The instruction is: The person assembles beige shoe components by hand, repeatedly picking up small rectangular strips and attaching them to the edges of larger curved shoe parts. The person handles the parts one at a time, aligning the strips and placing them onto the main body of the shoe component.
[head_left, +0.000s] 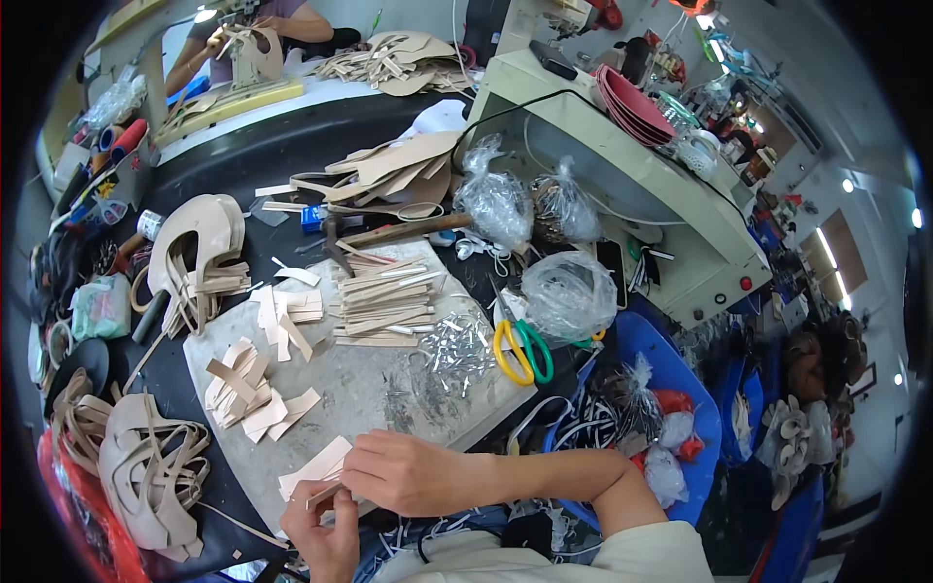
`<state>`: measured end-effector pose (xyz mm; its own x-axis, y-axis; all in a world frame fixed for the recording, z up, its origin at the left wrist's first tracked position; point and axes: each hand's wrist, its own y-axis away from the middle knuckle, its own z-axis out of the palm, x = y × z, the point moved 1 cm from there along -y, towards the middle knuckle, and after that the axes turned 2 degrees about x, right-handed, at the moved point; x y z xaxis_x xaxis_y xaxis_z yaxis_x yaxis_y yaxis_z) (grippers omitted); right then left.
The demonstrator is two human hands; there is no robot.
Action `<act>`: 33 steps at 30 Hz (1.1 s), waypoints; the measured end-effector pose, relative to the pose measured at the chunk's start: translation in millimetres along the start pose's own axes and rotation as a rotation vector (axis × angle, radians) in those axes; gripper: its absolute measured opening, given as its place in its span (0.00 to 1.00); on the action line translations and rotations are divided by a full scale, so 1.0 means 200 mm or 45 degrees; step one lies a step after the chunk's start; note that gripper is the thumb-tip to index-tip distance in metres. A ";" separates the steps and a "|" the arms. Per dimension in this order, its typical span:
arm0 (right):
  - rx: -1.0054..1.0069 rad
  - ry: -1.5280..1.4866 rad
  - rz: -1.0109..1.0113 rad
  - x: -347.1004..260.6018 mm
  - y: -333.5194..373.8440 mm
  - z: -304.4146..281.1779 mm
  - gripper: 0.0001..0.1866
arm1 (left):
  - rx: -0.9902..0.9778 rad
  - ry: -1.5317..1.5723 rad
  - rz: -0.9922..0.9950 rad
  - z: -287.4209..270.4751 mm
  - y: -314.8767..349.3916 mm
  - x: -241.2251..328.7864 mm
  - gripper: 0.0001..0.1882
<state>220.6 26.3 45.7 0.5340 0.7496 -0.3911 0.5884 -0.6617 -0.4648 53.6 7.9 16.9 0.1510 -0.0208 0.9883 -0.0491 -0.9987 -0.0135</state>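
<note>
near the front edge of the grey work slab (389,389), both hands meet over a small stack of pale beige strips (316,466). the left hand (326,539) comes up from below with its fingers pinched narrow on a thin strip end, and the right hand (413,476) lies across from the right, fingers curled down onto the same stack, so both are closed on the strips rather than spread wide. exactly which strip each fingertip grips is hard to tell, since the right hand covers part of it.

to do this well, i'd judge the pinch should stay close to the strip's end, with the right hand pressing the rest of the stack flat so only one piece lifts and the others don't slide off the slab's near edge.

the strips look thin, flat and flexible, cut straight, a light tan like leather or board. more of them lie in loose heaps further along the slab: a small pile (253,394) to the left and a neat long bundle (379,301) at the far side. green and yellow scissors (520,352) rest at the slab's right edge, beside a scatter of small silvery bits (457,350). a hammer (389,233) lies beyond.
</note>
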 end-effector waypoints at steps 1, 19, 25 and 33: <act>-0.013 -0.004 -0.009 0.00 0.01 0.01 0.12 | -0.003 0.012 0.001 0.00 0.01 -0.01 0.01; -0.236 -1.184 1.175 -0.05 0.17 -0.07 0.07 | 0.330 0.643 -0.119 -0.27 -0.05 0.02 0.06; 0.021 0.435 0.446 0.13 0.19 -0.07 0.09 | 0.067 0.505 -0.238 -0.22 -0.07 0.01 0.04; -0.244 0.985 0.280 0.26 0.11 0.07 0.04 | 0.038 0.542 -0.274 -0.17 -0.03 -0.01 0.06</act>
<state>252.9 51.6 4.3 0.8750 0.4244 0.2328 0.4775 -0.8360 -0.2704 19.2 16.0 19.9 -0.2632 0.2013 0.9435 -0.0319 -0.9793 0.2000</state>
